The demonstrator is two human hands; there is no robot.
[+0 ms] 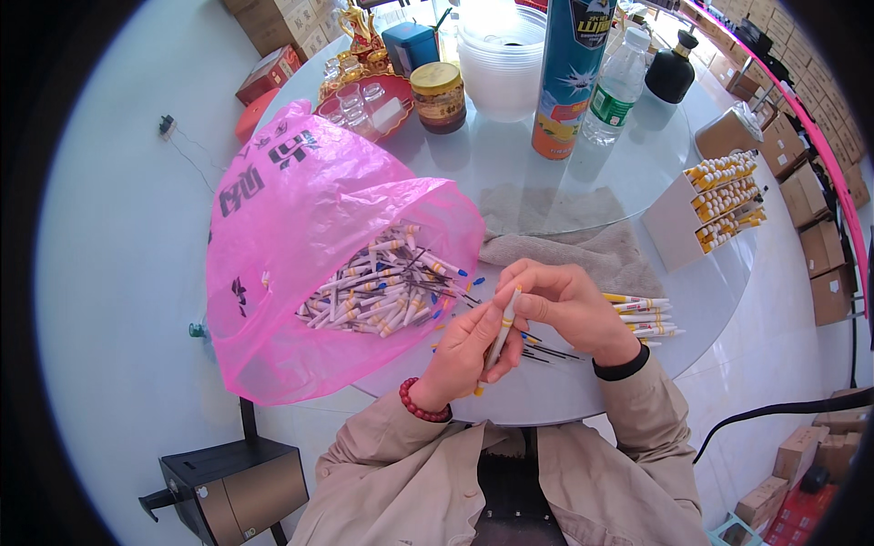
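Head view: left fingers point(481, 329) closed round a white pen point(504, 329), right fingers point(533, 308) pinching its upper end, loose dark rods point(546, 349) just right of the left fingers; a slackened pinch could drop it among them.

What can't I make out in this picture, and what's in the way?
All in the head view:
Pen: part of its barrel, behind the left hand.
Pile in the pink bag: its count, since upper pieces cover lower ones.
Can: its top, cut off by the upper edge.
White box: its inside, hidden by its walls.
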